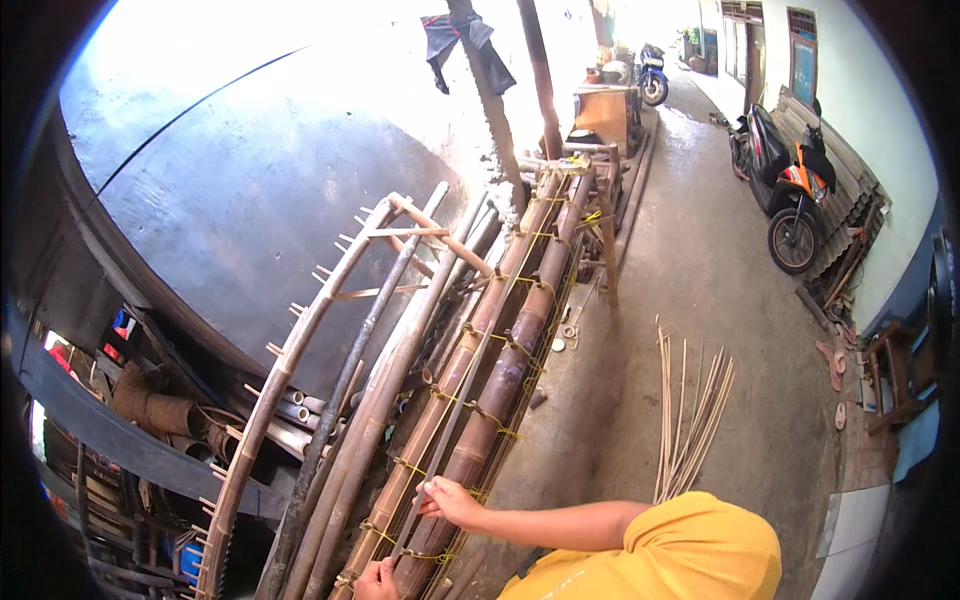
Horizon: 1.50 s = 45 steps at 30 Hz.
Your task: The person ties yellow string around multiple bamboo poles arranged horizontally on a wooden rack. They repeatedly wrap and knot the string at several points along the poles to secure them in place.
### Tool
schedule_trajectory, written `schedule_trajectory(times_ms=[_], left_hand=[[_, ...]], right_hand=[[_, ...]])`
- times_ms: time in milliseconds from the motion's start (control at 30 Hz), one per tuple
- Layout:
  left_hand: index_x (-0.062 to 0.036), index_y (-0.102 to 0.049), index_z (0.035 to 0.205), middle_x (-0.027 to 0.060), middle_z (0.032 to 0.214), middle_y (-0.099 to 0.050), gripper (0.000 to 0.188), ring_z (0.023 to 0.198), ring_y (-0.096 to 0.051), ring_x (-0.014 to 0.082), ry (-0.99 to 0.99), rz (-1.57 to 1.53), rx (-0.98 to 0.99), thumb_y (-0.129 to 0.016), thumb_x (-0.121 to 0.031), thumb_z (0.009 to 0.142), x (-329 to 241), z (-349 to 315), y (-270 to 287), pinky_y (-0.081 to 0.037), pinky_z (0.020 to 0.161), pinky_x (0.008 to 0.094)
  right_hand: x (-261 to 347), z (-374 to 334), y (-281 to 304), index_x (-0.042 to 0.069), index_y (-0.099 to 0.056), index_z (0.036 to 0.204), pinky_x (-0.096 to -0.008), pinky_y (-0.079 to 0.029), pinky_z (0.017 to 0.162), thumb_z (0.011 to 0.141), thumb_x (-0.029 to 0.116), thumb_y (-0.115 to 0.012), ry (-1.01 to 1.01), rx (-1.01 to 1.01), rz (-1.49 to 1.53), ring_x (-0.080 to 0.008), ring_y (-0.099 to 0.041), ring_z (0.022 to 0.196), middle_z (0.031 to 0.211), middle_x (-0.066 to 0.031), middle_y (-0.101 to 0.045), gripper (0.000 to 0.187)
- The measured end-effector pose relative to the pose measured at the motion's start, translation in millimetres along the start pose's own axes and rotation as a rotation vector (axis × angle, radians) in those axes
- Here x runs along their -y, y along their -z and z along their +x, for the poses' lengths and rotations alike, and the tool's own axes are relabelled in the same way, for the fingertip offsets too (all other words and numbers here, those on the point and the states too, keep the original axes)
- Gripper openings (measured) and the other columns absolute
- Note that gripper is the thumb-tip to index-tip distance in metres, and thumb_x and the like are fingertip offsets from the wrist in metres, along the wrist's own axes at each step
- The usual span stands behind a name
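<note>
Two thick brown bamboo poles lie side by side, tied together with loops of yellow cord. A thin grey slat runs along the groove between them. My right hand reaches in from the right and pinches the slat near its lower end. My left hand sits at the picture's bottom edge on the lower end of the poles, beside a cord loop. It is partly cut off, so its grip is unclear.
A curved bamboo frame with pegs and more poles lean left of the bundle against a dark wall. Loose thin strips lie on the concrete floor to the right. A motorbike is parked at the far right, and wooden posts stand behind.
</note>
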<state>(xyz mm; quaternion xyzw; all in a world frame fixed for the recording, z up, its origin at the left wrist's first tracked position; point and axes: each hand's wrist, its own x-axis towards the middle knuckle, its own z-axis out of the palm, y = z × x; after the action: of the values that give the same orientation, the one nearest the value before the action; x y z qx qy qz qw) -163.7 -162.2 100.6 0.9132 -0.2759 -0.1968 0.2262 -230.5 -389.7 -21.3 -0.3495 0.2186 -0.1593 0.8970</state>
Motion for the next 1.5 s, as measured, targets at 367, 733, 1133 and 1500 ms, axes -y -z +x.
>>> schedule_trajectory(times_ms=[367,733,1133,1500], left_hand=[[-0.0028,-0.073,0.113,0.0246,0.11,-0.07,0.04,0.102,-0.067,0.043,0.148,0.365,-0.267,-0.054,-0.036,0.101,91,88,-21,-0.052,0.088,0.0497],[0.0027,-0.06,0.133,0.0247,0.121,-0.069,0.044,0.112,-0.068,0.0335,-0.381,-0.112,-0.197,-0.061,-0.026,0.099,-408,322,-229,-0.052,0.096,0.0393],[-0.0062,-0.075,0.109,0.0236,0.102,-0.072,0.023,0.1,-0.069,0.0389,-0.429,0.303,0.063,-0.067,-0.017,0.09,-700,550,-386,-0.054,0.091,0.0467],[-0.0039,-0.072,0.105,0.0204,0.098,-0.073,0.021,0.092,-0.072,0.0348,-0.443,-0.177,0.016,-0.067,-0.02,0.093,-748,615,-427,-0.054,0.082,0.0417]], right_hand=[[97,2,195,0.008,-0.065,0.117,-0.0298,-0.055,0.079,0.105,0.031,-0.051,-0.312,0.003,-0.472,-0.0129,-0.066,0.087,0.104,-0.0035,-0.068,0.029],[293,-5,415,0.008,-0.066,0.11,-0.0245,-0.053,0.071,0.107,0.025,-0.051,-0.151,-0.194,-0.405,-0.0071,-0.059,0.076,0.092,0.0013,-0.063,0.023],[513,39,589,0.008,-0.065,0.108,-0.0245,-0.053,0.07,0.107,0.024,-0.051,0.082,-0.469,-0.186,-0.0067,-0.058,0.073,0.089,0.0012,-0.062,0.021],[590,168,639,0.008,-0.065,0.107,-0.024,-0.051,0.069,0.106,0.025,-0.051,-0.201,-0.254,-0.38,-0.007,-0.056,0.073,0.089,0.001,-0.062,0.022]])
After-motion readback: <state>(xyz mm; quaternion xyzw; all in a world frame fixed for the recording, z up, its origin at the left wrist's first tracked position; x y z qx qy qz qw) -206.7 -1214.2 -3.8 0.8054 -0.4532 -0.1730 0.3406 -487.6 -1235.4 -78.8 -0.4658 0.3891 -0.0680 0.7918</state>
